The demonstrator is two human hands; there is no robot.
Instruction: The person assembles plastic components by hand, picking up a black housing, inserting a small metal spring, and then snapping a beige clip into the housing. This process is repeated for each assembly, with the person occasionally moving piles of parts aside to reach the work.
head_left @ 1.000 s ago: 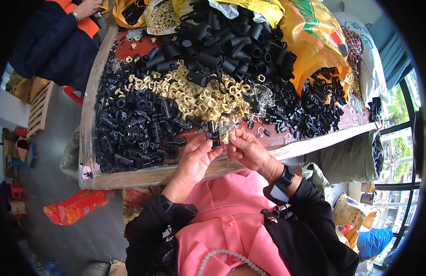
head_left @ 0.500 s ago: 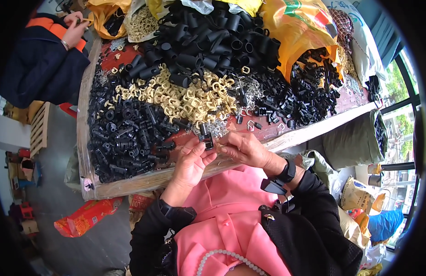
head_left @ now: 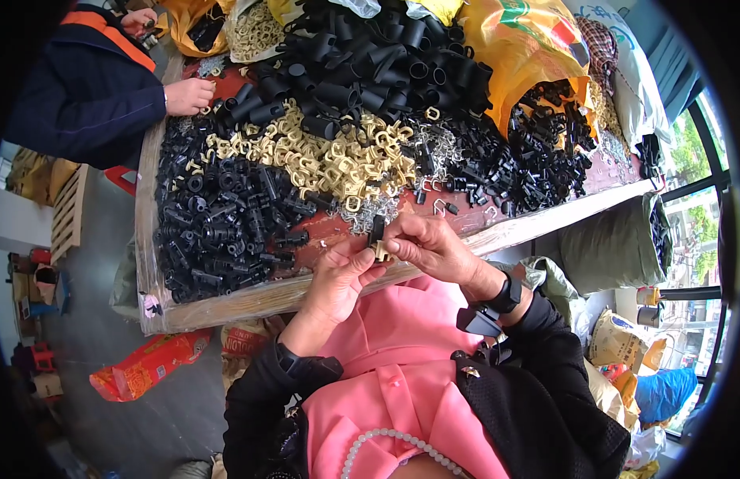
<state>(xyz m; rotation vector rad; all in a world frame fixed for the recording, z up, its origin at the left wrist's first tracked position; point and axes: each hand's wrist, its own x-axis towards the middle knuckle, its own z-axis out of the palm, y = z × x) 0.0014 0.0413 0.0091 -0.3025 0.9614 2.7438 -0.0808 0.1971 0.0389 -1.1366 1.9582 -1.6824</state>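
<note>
Just above the table's near edge, my left hand (head_left: 335,277) pinches a small black plastic fitting (head_left: 376,229), which stands up from the fingertips. My right hand (head_left: 435,249) meets it from the right, thumb and forefinger closed on a cream-coloured plastic clip (head_left: 382,252). The clip touches the lower part of the fitting; whether it is seated there is hidden by the fingers. Directly beyond my hands lie small bent metal wires (head_left: 362,217) and a heap of cream clips (head_left: 314,160). Black fittings (head_left: 218,227) like this one are heaped to the left.
Black tubes (head_left: 346,96) pile up at the back, and small black parts (head_left: 537,160) lie at right beside an orange bag (head_left: 513,48). A wooden rim (head_left: 226,313) edges the table. At far left, a co-worker's hand (head_left: 188,96) reaches over the table.
My right hand has brought the cream clip against the black fitting, which now stands more upright. The co-worker has stretched one hand onto the table's left side.
</note>
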